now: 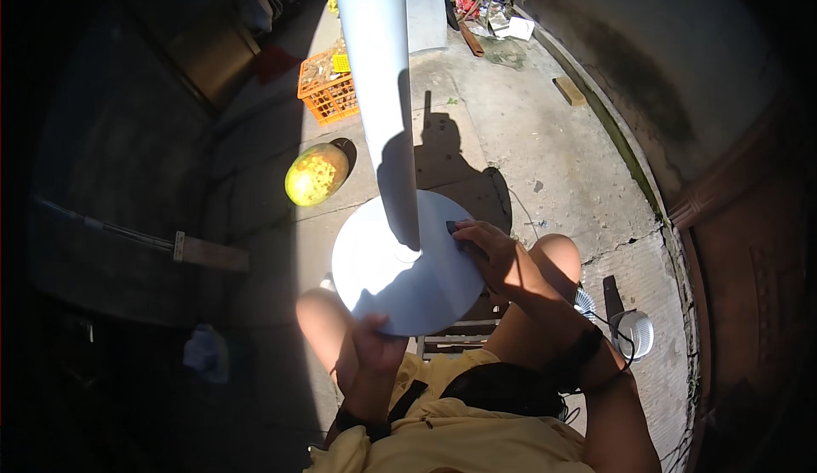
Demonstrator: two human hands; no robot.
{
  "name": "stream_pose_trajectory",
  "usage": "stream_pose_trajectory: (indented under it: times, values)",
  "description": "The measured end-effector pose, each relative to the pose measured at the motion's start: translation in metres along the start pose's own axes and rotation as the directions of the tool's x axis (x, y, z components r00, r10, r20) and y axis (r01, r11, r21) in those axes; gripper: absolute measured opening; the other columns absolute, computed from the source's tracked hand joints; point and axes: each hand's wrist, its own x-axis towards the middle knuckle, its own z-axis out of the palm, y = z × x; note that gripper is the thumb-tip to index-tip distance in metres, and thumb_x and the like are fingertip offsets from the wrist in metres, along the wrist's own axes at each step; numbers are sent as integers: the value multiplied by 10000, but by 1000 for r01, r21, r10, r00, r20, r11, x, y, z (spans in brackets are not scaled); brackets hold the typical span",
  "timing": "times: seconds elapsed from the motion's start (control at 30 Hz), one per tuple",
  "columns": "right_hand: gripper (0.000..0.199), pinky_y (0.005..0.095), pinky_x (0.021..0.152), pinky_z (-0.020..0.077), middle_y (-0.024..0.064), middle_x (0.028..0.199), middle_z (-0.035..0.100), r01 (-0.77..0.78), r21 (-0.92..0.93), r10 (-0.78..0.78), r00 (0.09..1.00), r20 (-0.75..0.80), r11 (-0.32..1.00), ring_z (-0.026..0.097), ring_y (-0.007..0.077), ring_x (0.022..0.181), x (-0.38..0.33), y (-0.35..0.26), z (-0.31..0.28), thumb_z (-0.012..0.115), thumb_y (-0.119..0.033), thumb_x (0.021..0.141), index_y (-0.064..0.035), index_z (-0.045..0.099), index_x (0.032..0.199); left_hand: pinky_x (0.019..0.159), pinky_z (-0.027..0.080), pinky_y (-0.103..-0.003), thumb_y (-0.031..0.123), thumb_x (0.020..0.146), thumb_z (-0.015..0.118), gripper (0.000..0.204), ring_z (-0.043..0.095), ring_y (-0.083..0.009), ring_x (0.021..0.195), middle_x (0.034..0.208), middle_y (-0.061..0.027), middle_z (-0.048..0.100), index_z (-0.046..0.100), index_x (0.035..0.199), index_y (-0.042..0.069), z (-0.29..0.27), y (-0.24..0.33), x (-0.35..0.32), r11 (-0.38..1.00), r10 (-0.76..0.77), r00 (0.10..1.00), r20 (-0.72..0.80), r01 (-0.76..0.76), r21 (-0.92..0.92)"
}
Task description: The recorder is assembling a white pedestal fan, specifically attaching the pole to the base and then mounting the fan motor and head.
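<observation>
Left hand [374, 345] grips the near rim of a white disc [408, 277]; its pole [379, 73] runs straight away from the person. Right hand [489, 247] pinches a small dark piece [452, 227] at the disc's right edge.

1. Tall pale pole [374, 90]: rises from the round white base [404, 273] through the middle of the view and blocks any straight pass from left to right above the base.
2. Left hand [374, 345]: grips the base's near rim, closing off that edge.
3. Right hand [489, 252]: rests on the base's right part, beside the pole's foot.
4. Bare knees: flank the base on both sides, so room there is tight.
5. Round yellow-green fruit [317, 173]: on the ground left of the pole, apart from the base.
6. Orange crate [328, 90]: farther off, left of the pole.
7. Concrete floor [545, 150]: open, sunlit room right of the pole.
</observation>
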Motion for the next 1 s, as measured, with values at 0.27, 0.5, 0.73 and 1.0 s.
stream_pose_trajectory:
  times: [0.27, 0.5, 0.73, 1.0]
  values:
    - [257, 388, 998, 492, 162, 1182, 636, 39, -37, -36, 997, 75, 999, 593, 325, 1175, -16, -40, 28, 623, -40, 886, -60, 601, 1141, 1034, 442, -421, 18, 773, 559, 464, 544, -311, 1167, 1206, -176, 562, 481, 1223, -60, 5, -7, -4, 1000, -14, 998, -65, 15, 24]
    - [222, 389, 1005, 493, 92, 1182, 638, 155, 165, -196, 942, 272, 974, 581, 272, 1201, -29, -80, 40, 616, -70, 894, -42, 581, 1111, 1012, 464, -409, 9, 671, 500, 528, 561, -321, 1124, 1164, -209, 568, 496, 1185, -108, -9, -6, -4, 984, -135, 991, 27, 137, -112]
    - [231, 357, 896, 534, 136, 1179, 641, -63, -48, 67, 993, 93, 997, 625, 307, 1122, -14, -18, -15, 589, -9, 879, -31, 586, 1109, 998, 467, -438, -20, 644, 546, 682, 557, -311, 1121, 1148, -166, 563, 415, 1314, -44, -4, -10, -9, 992, -101, 991, -93, 93, -82]
    - [258, 308, 1028, 415, 86, 1209, 630, -362, 180, 372, 928, -24, 915, 579, 198, 1160, -13, -15, -54, 599, 6, 892, -32, 612, 1147, 977, 490, -449, -13, 652, 541, 636, 584, -301, 1084, 1133, -159, 577, 439, 1279, -49, 5, -10, 1, 969, -232, 972, -23, 229, -87]
